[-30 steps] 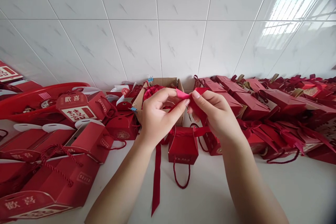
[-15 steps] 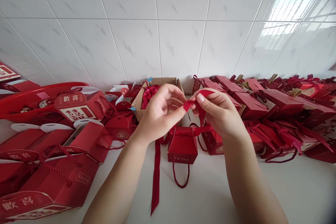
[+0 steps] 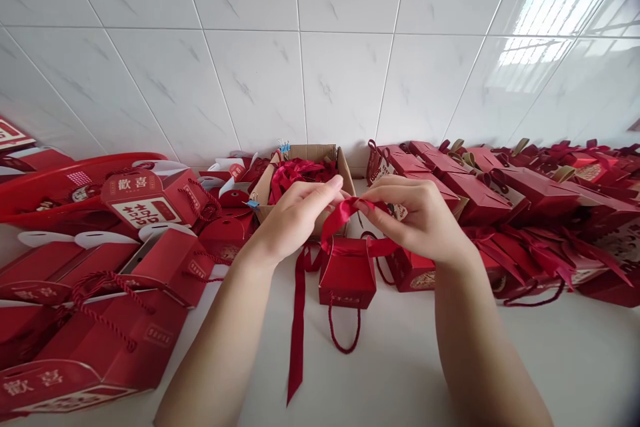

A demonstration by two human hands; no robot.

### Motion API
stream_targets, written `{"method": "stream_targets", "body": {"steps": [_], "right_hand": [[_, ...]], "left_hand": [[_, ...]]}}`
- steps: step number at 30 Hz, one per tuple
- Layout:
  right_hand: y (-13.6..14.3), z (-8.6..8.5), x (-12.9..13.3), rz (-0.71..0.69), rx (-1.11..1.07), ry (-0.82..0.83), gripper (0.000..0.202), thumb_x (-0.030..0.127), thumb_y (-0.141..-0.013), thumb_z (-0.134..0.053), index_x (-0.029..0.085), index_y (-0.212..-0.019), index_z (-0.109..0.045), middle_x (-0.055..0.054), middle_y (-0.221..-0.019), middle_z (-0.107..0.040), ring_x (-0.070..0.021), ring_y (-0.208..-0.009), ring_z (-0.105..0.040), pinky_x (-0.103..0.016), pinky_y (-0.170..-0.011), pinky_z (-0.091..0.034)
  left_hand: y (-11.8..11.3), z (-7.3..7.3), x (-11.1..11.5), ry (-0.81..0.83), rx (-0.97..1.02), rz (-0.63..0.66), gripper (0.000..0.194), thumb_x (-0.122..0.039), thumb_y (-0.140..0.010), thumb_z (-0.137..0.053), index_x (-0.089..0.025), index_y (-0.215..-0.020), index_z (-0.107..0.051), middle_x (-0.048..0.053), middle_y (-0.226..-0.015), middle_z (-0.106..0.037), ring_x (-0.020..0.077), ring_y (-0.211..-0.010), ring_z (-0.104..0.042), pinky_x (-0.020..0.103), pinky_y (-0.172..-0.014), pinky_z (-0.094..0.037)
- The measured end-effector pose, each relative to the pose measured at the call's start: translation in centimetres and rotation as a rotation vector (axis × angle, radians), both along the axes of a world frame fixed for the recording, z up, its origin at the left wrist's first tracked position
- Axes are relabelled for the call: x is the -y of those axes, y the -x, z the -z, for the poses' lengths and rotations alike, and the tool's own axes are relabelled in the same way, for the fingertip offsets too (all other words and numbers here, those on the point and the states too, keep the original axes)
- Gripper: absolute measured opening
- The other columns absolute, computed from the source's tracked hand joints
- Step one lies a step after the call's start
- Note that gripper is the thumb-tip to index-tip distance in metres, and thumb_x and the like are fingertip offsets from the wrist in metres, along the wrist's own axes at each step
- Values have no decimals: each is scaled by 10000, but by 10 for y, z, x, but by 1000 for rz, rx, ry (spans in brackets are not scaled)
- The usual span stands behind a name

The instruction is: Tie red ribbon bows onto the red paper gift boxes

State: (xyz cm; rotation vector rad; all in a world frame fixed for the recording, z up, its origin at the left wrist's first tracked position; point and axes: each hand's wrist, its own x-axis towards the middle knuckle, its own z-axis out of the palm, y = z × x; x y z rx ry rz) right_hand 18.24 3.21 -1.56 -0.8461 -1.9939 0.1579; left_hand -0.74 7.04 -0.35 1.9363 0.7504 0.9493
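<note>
Thumb and fingers of my right hand (image 3: pixel 413 213) pinch a red satin ribbon (image 3: pixel 338 216), which bends in a loop above a small red gift box (image 3: pixel 348 273). My left hand (image 3: pixel 295 217) is closed at the loop's left side, its thumb lying along the fingers; the fingertips are partly hidden behind the ribbon. The box stands on the table below both hands, with a dark red cord handle (image 3: pixel 345 349) lying toward me. Left of it, a long ribbon tail (image 3: pixel 297 333) with a slanted end hangs down onto the white table (image 3: pixel 395 360).
A cardboard box (image 3: pixel 349 170) full of red ribbons stands against the tiled wall. Red gift boxes (image 3: pixel 165 260) with cord handles fill the left, near a red plastic basket (image 3: pixel 30 203). Rows of closed red boxes (image 3: pixel 535 193), several with ribbons, crowd the right.
Both hands have lowered slightly. My left thumb has lifted from its pinch on the ribbon, and the ribbon now forms a wider loop between the hands. The box stays in place.
</note>
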Motion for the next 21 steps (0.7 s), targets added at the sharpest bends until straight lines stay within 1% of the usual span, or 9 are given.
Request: {"method": "stream_targets", "body": {"steps": [2,3,6,8,10,13,15,18,21], "right_hand": [[1,1,-2,30,14,-25,167,91,-819,-568,158,-834,-720,-40,-746,-662,-156,-695,-557,-297,-654,-447],[2,1,-2,40,15,-32,171,103,-824,-566,168,-839,-723,-43,-757,-671,-163,-708,-564,-306,-673,-453],[1,3,-4,61,-3,-37,181,132,-840,-562,195,-871,-729,-41,-780,-687,-176,-728,-582,-327,-711,-470],[0,4,-6,45,-42,-30,178,158,-852,-566,207,-894,-732,-44,-811,-698,-182,-749,-603,-338,-721,-487],[0,6,-8,-3,-106,-12,173,187,-862,-575,218,-906,-739,-48,-860,-712,-191,-796,-631,-349,-739,-509],[0,8,-12,-87,-234,33,169,214,-866,-592,236,-916,-753,-48,-923,-730,-204,-899,-660,-371,-812,-532],[1,10,-15,-123,-335,73,173,215,-863,-605,254,-934,-758,-41,-971,-735,-205,-963,-662,-385,-876,-526],[3,15,-16,-131,-481,157,176,230,-857,-626,278,-962,-758,-25,-1027,-734,-199,-1012,-658,-389,-928,-510],[5,21,-13,-59,-628,229,134,278,-836,-660,279,-917,-767,-12,-1005,-744,-199,-987,-666,-378,-905,-516]], "left_hand": [[1,1,-2,17,26,71,441,-383,-925,-388,-179,-631,-645,36,-712,-639,178,-737,-601,311,-775,-482],[2,1,-3,5,24,83,424,-366,-920,-406,-183,-606,-624,30,-684,-623,171,-700,-588,307,-738,-483],[3,2,-3,-105,-42,19,437,-360,-904,-477,-192,-500,-481,-9,-516,-465,128,-512,-469,273,-530,-411],[3,2,-1,-228,-63,-57,466,-377,-905,-498,-192,-484,-424,-31,-465,-372,102,-445,-387,258,-458,-343],[2,2,2,-395,-55,-129,434,-373,-901,-514,-190,-509,-478,-30,-477,-418,102,-456,-414,252,-456,-350],[1,3,3,-665,-66,-210,313,-301,-881,-556,-190,-592,-609,-5,-587,-589,128,-567,-540,256,-549,-438],[2,2,3,-788,-95,-245,281,-260,-874,-561,-195,-613,-640,-1,-617,-628,136,-597,-568,268,-603,-466],[9,0,3,-866,-177,-276,260,-243,-874,-558,-196,-643,-666,2,-641,-657,147,-629,-592,284,-651,-481],[18,-3,5,-884,-244,-285,210,-248,-874,-564,-193,-726,-702,10,-739,-710,158,-707,-637,281,-701,-493]]}}
